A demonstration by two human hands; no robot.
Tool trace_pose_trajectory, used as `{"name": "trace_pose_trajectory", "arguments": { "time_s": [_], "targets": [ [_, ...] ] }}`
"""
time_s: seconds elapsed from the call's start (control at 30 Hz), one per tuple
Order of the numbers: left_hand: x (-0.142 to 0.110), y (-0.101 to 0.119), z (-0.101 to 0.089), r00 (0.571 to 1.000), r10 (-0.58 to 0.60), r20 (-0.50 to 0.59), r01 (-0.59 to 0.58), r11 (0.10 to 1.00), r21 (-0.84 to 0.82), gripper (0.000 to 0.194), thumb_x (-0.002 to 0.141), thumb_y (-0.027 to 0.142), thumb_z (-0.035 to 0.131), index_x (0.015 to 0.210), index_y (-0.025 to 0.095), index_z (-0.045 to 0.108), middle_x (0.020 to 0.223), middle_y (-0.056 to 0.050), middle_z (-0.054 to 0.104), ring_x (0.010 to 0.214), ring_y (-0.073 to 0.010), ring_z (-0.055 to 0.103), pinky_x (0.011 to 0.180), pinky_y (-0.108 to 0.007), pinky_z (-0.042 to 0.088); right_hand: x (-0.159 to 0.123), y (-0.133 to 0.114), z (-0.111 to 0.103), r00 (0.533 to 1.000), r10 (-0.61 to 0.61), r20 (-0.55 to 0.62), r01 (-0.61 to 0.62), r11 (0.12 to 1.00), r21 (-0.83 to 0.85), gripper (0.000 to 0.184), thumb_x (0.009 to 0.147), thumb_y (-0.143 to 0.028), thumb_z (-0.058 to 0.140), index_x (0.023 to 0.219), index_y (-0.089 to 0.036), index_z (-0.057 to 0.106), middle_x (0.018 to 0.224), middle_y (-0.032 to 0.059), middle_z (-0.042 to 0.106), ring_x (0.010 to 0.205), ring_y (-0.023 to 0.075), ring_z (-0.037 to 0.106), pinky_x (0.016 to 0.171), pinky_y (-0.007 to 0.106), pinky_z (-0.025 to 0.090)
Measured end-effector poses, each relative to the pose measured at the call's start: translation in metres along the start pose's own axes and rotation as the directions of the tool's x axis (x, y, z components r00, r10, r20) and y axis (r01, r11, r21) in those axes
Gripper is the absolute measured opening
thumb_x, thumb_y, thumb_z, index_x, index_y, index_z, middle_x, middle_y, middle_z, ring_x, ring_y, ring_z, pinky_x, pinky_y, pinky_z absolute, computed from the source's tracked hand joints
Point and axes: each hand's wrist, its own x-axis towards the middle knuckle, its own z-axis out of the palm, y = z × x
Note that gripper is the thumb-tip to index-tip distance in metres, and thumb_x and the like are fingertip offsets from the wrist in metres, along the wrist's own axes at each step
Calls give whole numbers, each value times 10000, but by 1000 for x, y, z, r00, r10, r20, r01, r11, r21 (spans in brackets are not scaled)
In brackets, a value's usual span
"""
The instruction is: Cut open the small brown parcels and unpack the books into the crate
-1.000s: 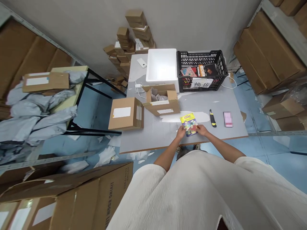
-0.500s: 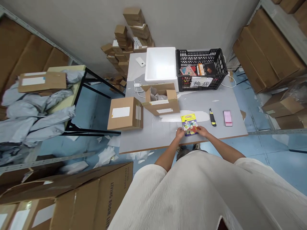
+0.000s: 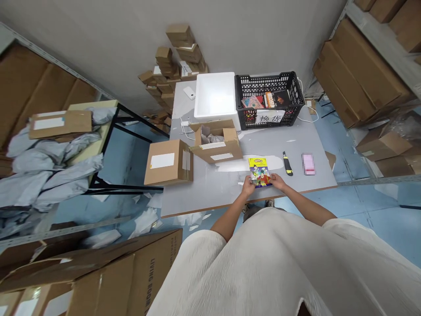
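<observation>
A book with a bright yellow, purple and red cartoon cover is held near the front edge of the grey table. My left hand grips its left side, and my right hand its lower right side; both hands are closed on it. To the right of the book lie a yellow and black utility knife and a phone with a pink screen. Left of it stands an open cardboard box with crumpled grey packing inside.
A closed carton sits at the table's left edge. Behind are a white foam box and a black crate of books with a handwritten sign. A white device lies at the back left. Grey parcels fill the left side.
The camera view has shifted slightly. Both hands still hold the book's sides, and the left thumb now lies a little further over the cover. The other things on the table have stayed in place.
</observation>
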Motion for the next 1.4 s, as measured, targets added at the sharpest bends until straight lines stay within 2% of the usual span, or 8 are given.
{"name": "trace_pose_trajectory", "arguments": {
  "time_s": [0.1, 0.3, 0.43, 0.6, 0.73, 1.0, 1.23, 1.4],
  "targets": [
    [4, 16, 8, 998, -44, 37, 47, 997, -59, 548, 717, 278, 926, 1147, 244, 587, 684, 100, 591, 621, -137, 637, 609, -232, 467, 0, -7, -12, 1000, -4, -18, 5, 998, 66, 342, 857, -265, 757, 1192, -195, 744, 1194, 95, 840, 1133, 293, 790, 923, 358, 641],
    [17, 45, 25, 996, 93, 11, -92, 992, -81, 546, 692, 313, 933, 1115, 237, 596, 639, 113, 609, 592, -122, 614, 613, -223, 460, 4, -29, -46, 993, -100, -57, 107, 986, 129, 223, 840, -325, 779, 1032, -228, 722, 1027, 60, 828, 901, 231, 766, 775, 309, 617],
    [25, 65, 33, 980, 192, -58, -195, 979, -57, 486, 726, 312, 931, 1101, 220, 636, 757, 43, 714, 743, -164, 707, 733, -271, 548, 8, -54, -71, 984, -179, -22, 180, 975, 127, 271, 851, -353, 759, 1088, -229, 720, 825, -7, 752, 632, 146, 635, 602, 244, 523],
    [31, 104, 34, 949, 282, -143, -283, 959, 16, 509, 819, 339, 899, 1273, 208, 713, 940, -11, 738, 804, -164, 739, 765, -280, 566, 13, -97, -92, 974, -226, -10, 221, 944, 245, 257, 827, -322, 773, 1062, -228, 732, 859, -1, 748, 600, 110, 589, 572, 226, 499],
    [35, 142, 28, 963, 264, -62, -264, 965, 15, 680, 844, 288, 861, 1488, 229, 653, 983, -17, 723, 699, -139, 713, 622, -250, 512, 22, -131, -97, 958, -277, -76, 286, 897, 337, 300, 783, -338, 808, 1044, -205, 750, 818, -4, 732, 614, 109, 596, 603, 235, 521],
    [66, 206, 14, 955, 277, -110, -288, 951, -110, 446, 824, 274, 891, 1240, 215, 739, 925, -7, 718, 704, -130, 729, 602, -225, 502, 55, -191, -100, 926, -343, -156, 376, 862, 341, 398, 722, -458, 867, 1012, -196, 792, 785, 9, 730, 628, 122, 575, 575, 237, 501],
    [115, 249, 11, 954, 264, -143, -290, 934, -209, 397, 852, 265, 892, 1202, 180, 724, 877, -6, 715, 655, -104, 730, 599, -205, 543, 103, -236, -96, 908, -355, -221, 405, 879, 250, 437, 778, -546, 809, 1034, -192, 805, 756, 9, 724, 575, 117, 468, 506, 235, 401],
    [155, 275, 4, 969, 229, -91, -245, 936, -253, 359, 878, 241, 868, 1200, 169, 728, 811, -6, 712, 708, -137, 750, 699, -268, 622, 138, -263, -94, 917, -326, -230, 380, 891, 248, 442, 811, -550, 826, 1043, -174, 808, 747, 11, 714, 580, 126, 495, 520, 246, 446]
  ]
}}
